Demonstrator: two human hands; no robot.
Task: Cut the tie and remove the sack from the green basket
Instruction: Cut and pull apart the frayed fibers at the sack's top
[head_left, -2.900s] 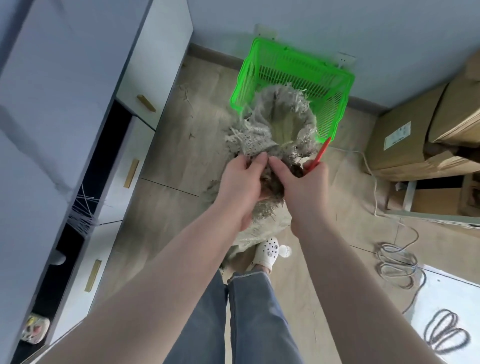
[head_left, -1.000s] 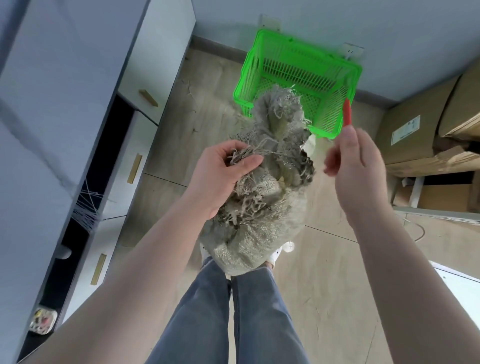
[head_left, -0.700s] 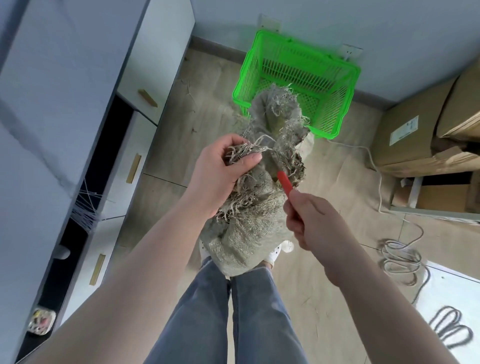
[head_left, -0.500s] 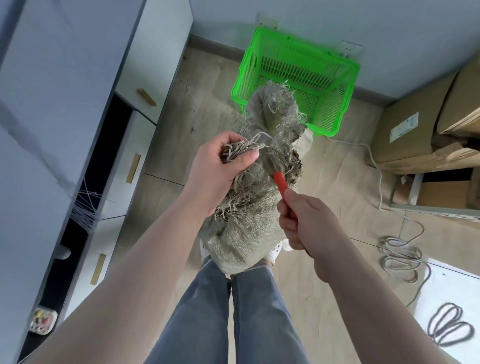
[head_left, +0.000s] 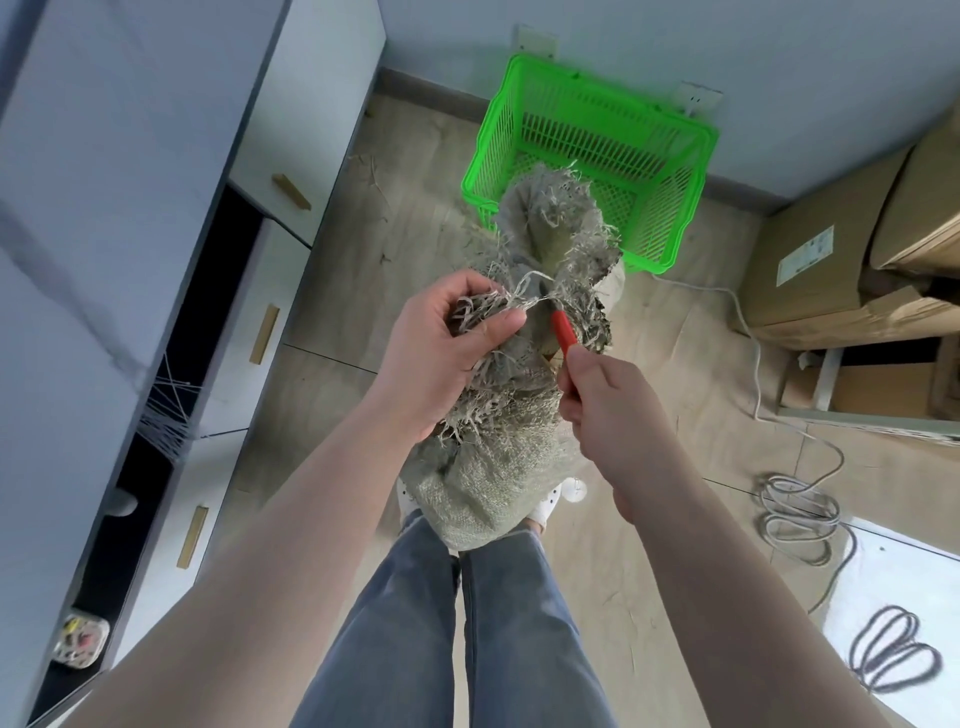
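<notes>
Woven grey sack (head_left: 498, 467) with a frayed, bunched neck hangs above the person's jeans, outside the green basket (head_left: 597, 135) on the floor by the wall. Left hand (head_left: 441, 358) grips the frayed neck, fingers curled round it, pulling a pale tie (head_left: 535, 296) taut. Right hand (head_left: 608, 410) pinches a red-handled cutter (head_left: 563, 332), its tip at the tie.
</notes>
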